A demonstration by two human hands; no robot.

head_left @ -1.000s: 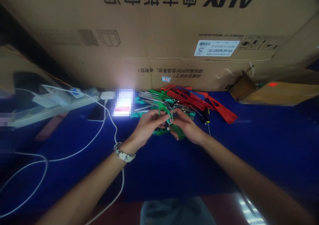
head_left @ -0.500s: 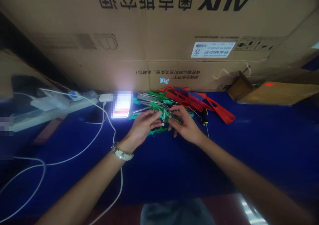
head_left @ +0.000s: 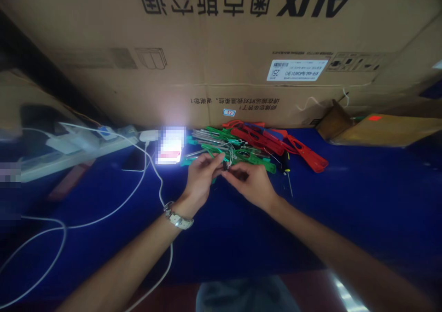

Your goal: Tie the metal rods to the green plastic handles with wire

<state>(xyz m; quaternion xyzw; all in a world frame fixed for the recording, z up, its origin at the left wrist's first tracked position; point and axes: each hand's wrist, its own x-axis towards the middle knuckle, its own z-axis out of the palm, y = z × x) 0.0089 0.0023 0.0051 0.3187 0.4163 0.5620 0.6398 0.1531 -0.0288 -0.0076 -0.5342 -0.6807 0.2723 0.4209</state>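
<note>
My left hand and my right hand meet at the near edge of a pile of green tools and red tools with metal blades, on a blue cloth. The fingertips of both hands pinch a small dark piece with thin white wires running from it into the pile. A wristwatch sits on my left wrist. What the small piece is stays too small to name.
A big cardboard box stands right behind the pile. A glowing phone screen lies left of the tools, with a white cable and a power strip further left. A small screwdriver lies right of the pile. Cardboard pieces sit at right.
Both hands let the green tool drop back onto the pile and drew together nearer to me. They now pinch a small dark piece on the white wires.
</note>
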